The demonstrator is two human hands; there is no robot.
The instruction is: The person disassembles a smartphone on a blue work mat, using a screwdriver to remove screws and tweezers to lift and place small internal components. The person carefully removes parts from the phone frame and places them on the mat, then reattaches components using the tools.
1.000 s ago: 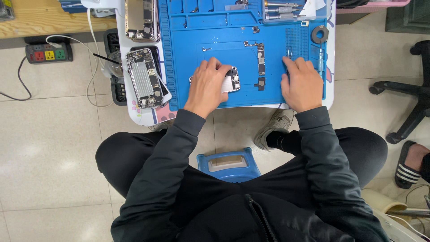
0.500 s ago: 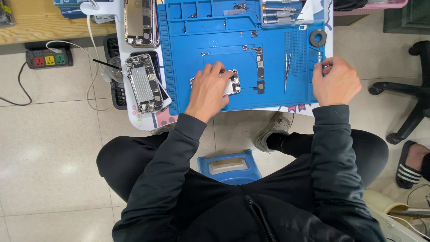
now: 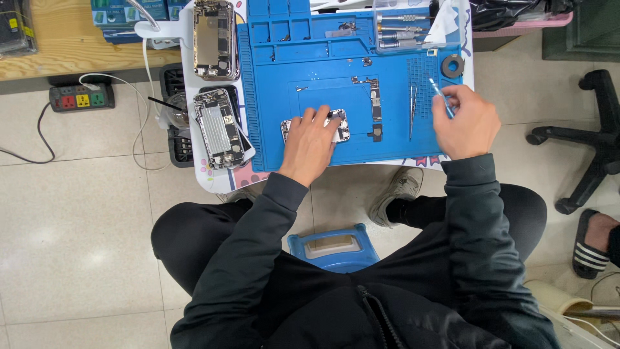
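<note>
Left hand (image 3: 310,143) flat, fingers spread, pressing phone chassis (image 3: 316,127) on blue mat (image 3: 336,90). Right hand (image 3: 466,123) closed around thin tool (image 3: 442,98), possibly screwdriver. Tweezers (image 3: 411,111), circuit board (image 3: 374,98) between hands.

This is a phone repair workshop: a blue work mat (image 3: 310,71) covers the small table (image 3: 213,184), opened phones (image 3: 218,128) lie beside it with their insides bare, tweezers (image 3: 411,111) sit ready (a power strip (image 3: 81,98) on the tiled floor).
</note>
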